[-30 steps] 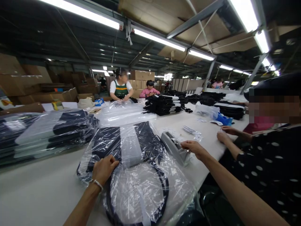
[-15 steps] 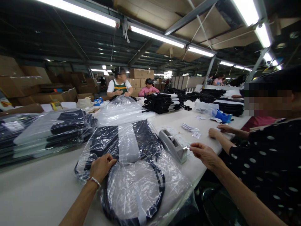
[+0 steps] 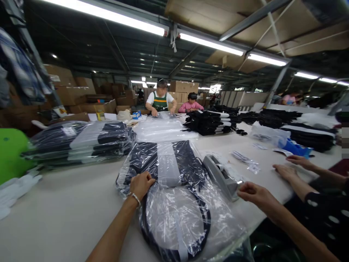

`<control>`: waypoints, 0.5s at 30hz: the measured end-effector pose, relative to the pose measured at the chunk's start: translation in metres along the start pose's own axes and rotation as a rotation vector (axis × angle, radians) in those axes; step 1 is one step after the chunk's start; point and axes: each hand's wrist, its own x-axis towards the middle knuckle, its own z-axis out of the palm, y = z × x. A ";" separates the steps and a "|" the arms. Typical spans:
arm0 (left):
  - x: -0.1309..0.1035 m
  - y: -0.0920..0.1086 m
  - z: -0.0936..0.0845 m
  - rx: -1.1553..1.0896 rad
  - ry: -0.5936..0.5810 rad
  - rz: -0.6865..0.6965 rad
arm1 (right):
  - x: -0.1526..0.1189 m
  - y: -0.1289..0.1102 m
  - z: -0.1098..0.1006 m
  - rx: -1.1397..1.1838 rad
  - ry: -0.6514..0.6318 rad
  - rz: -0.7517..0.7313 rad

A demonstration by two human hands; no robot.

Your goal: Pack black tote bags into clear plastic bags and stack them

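A black item with a pale central band (image 3: 168,165) lies in a clear plastic bag in front of me, its dark looped strap showing at the near end. My left hand (image 3: 141,185), with a bracelet at the wrist, rests on the bag with fingers curled, pinching the plastic. Just right of the bag stands a grey tape dispenser (image 3: 221,178). My right hand (image 3: 252,194) is at the dispenser's near end, thumb and fingers pinched together by a small shiny piece of tape.
Bagged black items (image 3: 89,140) are stacked at left. Clear plastic sheets (image 3: 160,129) and black piles (image 3: 208,122) stand farther back. Small packets (image 3: 242,158) lie beyond the dispenser. A co-worker's hands (image 3: 289,173) are at right; two people sit or stand across the table.
The view has turned left, so things sit farther right and a green object shows at left. My hands keep nearly the same places by the bag and dispenser. The person opposite has lowered their head.
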 end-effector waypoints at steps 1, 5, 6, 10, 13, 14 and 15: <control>0.000 0.000 0.000 0.002 0.005 -0.004 | -0.003 -0.025 0.019 0.026 -0.092 -0.056; -0.002 0.000 0.001 0.006 0.024 -0.006 | 0.003 -0.119 0.126 0.139 -0.427 -0.184; -0.002 0.000 0.002 0.003 0.028 -0.004 | 0.010 -0.133 0.155 0.129 -0.466 -0.201; -0.003 -0.001 0.003 -0.012 0.046 0.003 | 0.051 -0.153 0.242 -0.231 -0.498 -0.227; -0.002 -0.002 0.004 -0.025 0.048 0.010 | 0.081 -0.148 0.272 -0.426 -0.459 -0.233; -0.002 -0.003 0.005 -0.029 0.047 0.011 | 0.088 -0.146 0.276 -0.484 -0.447 -0.238; -0.002 -0.004 0.005 -0.032 0.046 0.012 | 0.094 -0.143 0.278 -0.537 -0.438 -0.248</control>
